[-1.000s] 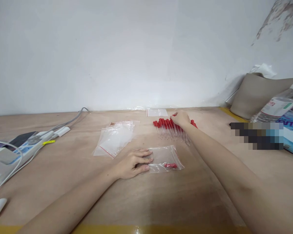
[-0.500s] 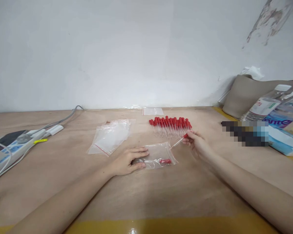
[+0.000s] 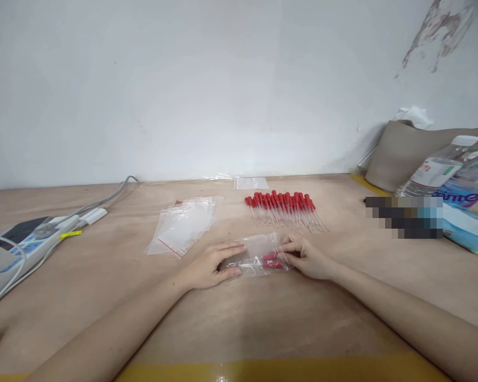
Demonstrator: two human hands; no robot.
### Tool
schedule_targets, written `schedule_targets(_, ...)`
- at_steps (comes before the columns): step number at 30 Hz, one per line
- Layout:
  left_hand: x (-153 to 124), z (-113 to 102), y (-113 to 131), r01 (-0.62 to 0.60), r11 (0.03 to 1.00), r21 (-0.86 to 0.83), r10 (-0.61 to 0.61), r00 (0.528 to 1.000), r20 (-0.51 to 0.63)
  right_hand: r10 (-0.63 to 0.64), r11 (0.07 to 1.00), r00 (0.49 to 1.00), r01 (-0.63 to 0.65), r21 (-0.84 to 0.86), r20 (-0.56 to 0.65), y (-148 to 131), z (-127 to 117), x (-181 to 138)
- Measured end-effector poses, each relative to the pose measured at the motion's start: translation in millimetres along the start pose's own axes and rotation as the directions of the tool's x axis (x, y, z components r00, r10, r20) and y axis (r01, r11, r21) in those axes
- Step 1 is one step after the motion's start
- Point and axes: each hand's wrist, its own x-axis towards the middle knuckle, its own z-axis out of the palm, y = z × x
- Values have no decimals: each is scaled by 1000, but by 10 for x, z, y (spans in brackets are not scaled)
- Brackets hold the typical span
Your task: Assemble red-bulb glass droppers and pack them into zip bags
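clear zip bags: one mid-counter, one by the wall, several in an overlapped stack, exact number unreadable. red-bulbed droppers: two at the mid-counter bag, over a dozen in the loose row, too crowded to tally. power strip, one. yellow tag, one. white-capped bottles, at least one.

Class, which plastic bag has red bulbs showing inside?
The bag between the left hand and right hand: red bulbs show through it, unlike the overlapping bags or far bag.
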Motion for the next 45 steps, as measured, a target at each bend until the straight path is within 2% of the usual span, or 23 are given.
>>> schedule_targets(2, -1, 3, -5, -1, 1000, 4, 1, 1000, 1, -21, 999, 998, 23, -33, 67, 24, -95, 58)
schedule_targets(3, -1, 5, -8, -4, 1000, 4, 4, 1000, 2, -4, 997, 999, 7, -83, 42, 56, -169, 112)
schedule_targets(4, -2, 7, -12, -7, 1000, 3, 7, 1000, 5, 27, 989, 999, -29, -146, -19, 101, -256, 186)
schedule_targets(5, -2, 8, -14, -10, 1000, 1, 10, 1000, 9, 46, 963, 988, -83, -256, -146, 153, -348, 278)
schedule_targets(6, -2, 9, -16, -13, 1000, -1, 13, 1000, 11, 66, 927, 956, -164, -337, -285, 207, -438, 386)
schedule_targets(7, -2, 8, -16, -15, 1000, -3, 16, 1000, 14, 93, 892, 923, -243, -380, -373, 260, -519, 505)
schedule_targets(10, -3, 5, -15, -30, 1000, 4, 30, 999, 27, 100, 770, 867, -378, -514, -489, 367, -662, 872)
schedule_targets(14, -8, 3, -16, -60, 998, 32, 59, 998, 31, 109, 665, 842, -457, -590, -529, 405, -618, 1237)
schedule_targets(19, -5, -7, -7, -79, 995, 56, 77, 997, 31, 256, 727, 781, -544, -419, -569, 406, -563, 1428)
schedule_targets(23, 4, -19, 3, -65, 996, 63, 62, 997, 46, 262, 797, 773, -512, -322, -578, 284, -703, 1319)
schedule_targets(25, 3, -21, 3, -62, 997, 55, 59, 997, 50, 250, 871, 756, -448, -200, -605, 201, -776, 1137)
schedule_targets(27, 1, -19, 0, -62, 997, 41, 60, 997, 47, 278, 952, 702, -290, 94, -656, 148, -798, 887)
schedule_targets(28, 0, -18, -2, -61, 998, 34, 59, 997, 45, 310, 951, 690, -223, 216, -654, 141, -781, 752)
schedule_targets(30, -1, -14, -5, -54, 998, 24, 53, 998, 43, 381, 904, 698, -144, 403, -606, 161, -687, 496)
schedule_targets(33, -3, -10, -4, -40, 999, 18, 39, 998, 41, 511, 773, 704, -124, 623, -494, 224, -452, 224)
schedule_targets(35, -10, -10, 2, -31, 999, 25, 30, 999, 34, 565, 673, 720, -121, 730, -402, 241, -297, 130)
schedule_targets(37, -21, -12, 12, -9, 999, 43, 8, 1000, 25, 576, 625, 756, -162, 764, -312, 223, -182, 87)
schedule_targets(39, -30, -14, 23, 19, 998, 62, -20, 1000, 17, 515, 702, 820, -236, 672, -250, 181, -115, 71)
schedule_targets(42, -35, -15, 32, 37, 996, 76, -39, 999, 20, 324, 909, 918, -234, 346, -229, 110, -54, 63)
schedule_targets(45, -28, -10, 29, 37, 996, 84, -39, 999, 31, 193, 978, 954, -168, 125, -230, 50, 30, 57)
